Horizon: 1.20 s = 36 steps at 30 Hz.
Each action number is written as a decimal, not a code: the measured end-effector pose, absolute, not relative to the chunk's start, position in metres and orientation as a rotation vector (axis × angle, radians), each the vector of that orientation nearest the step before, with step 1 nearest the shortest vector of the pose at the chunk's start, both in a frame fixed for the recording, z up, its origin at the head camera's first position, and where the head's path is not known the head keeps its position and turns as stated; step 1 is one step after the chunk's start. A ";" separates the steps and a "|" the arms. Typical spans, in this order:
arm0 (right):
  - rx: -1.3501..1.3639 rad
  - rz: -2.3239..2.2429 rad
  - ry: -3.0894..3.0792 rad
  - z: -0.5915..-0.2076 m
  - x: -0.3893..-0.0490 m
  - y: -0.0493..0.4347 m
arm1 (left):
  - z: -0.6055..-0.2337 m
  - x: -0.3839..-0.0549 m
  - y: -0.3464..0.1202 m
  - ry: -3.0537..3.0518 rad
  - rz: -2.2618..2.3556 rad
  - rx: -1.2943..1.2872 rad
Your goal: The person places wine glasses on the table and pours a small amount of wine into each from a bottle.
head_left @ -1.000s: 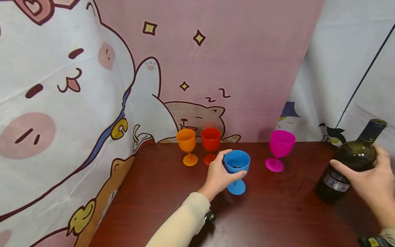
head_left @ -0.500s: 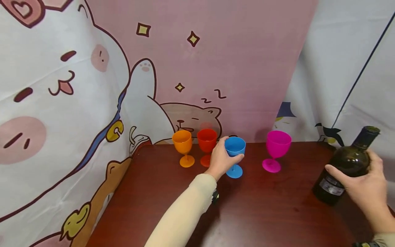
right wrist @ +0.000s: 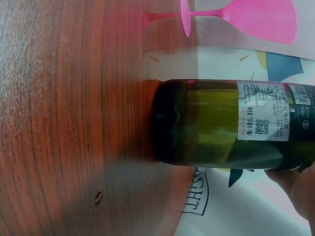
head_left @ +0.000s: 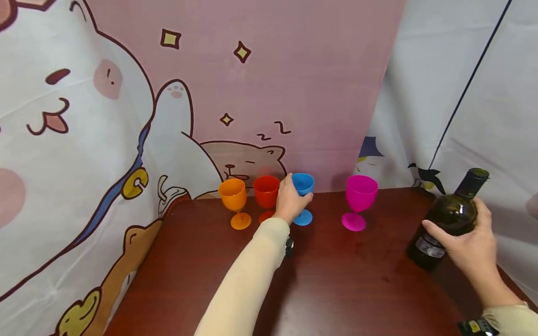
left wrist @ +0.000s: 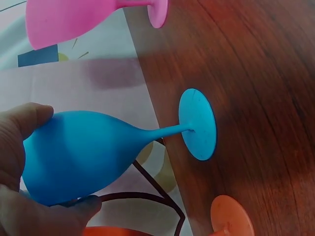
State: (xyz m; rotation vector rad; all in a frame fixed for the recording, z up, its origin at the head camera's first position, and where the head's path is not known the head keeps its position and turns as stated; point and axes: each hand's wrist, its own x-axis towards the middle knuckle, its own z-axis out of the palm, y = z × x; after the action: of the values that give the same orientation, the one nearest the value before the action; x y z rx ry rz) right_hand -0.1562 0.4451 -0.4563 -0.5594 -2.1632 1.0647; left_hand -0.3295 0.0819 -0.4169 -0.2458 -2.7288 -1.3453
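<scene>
My left hand (head_left: 289,201) holds the bowl of a blue plastic goblet (left wrist: 88,152) between thumb and fingers. The goblet is upright at the back of the table, just right of a red goblet (head_left: 265,190), which the hand partly hides. Further left stands an orange goblet (head_left: 233,197). A magenta goblet (head_left: 361,193) is apart, to the right of the blue one. On the right side, my right hand (head_left: 472,242) grips a dark green wine bottle (head_left: 454,214) round its body, neck up. Whether its base touches the table I cannot tell.
The dark red-brown wooden table (head_left: 336,289) ends at the back against a cartoon-printed cloth (head_left: 315,84). White cloth (head_left: 504,116) hangs at the right, close behind the bottle. The goblets stand along the table's back edge.
My left hand has carried the blue goblet away from me to the back, beside the red goblet. The right hand keeps its grip on the bottle. The head view has turned slightly right.
</scene>
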 end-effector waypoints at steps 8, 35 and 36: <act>-0.542 1.044 -2.186 -0.453 -0.155 0.448 | -0.413 -0.330 0.090 -2.739 -1.173 -0.351; -0.513 1.074 -2.148 -0.459 -0.161 0.440 | -0.407 -0.323 0.218 -2.855 -1.013 -0.636; -0.519 1.075 -2.141 -0.460 -0.161 0.442 | -0.407 -0.321 0.218 -2.857 -0.999 -0.657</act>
State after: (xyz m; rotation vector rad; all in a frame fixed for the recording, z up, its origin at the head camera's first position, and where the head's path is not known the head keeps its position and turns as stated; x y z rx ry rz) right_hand -0.1605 0.4419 -0.4598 -0.5194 -2.1414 1.0750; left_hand -0.3214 0.2182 -0.4075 -0.6566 -2.8567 -0.9988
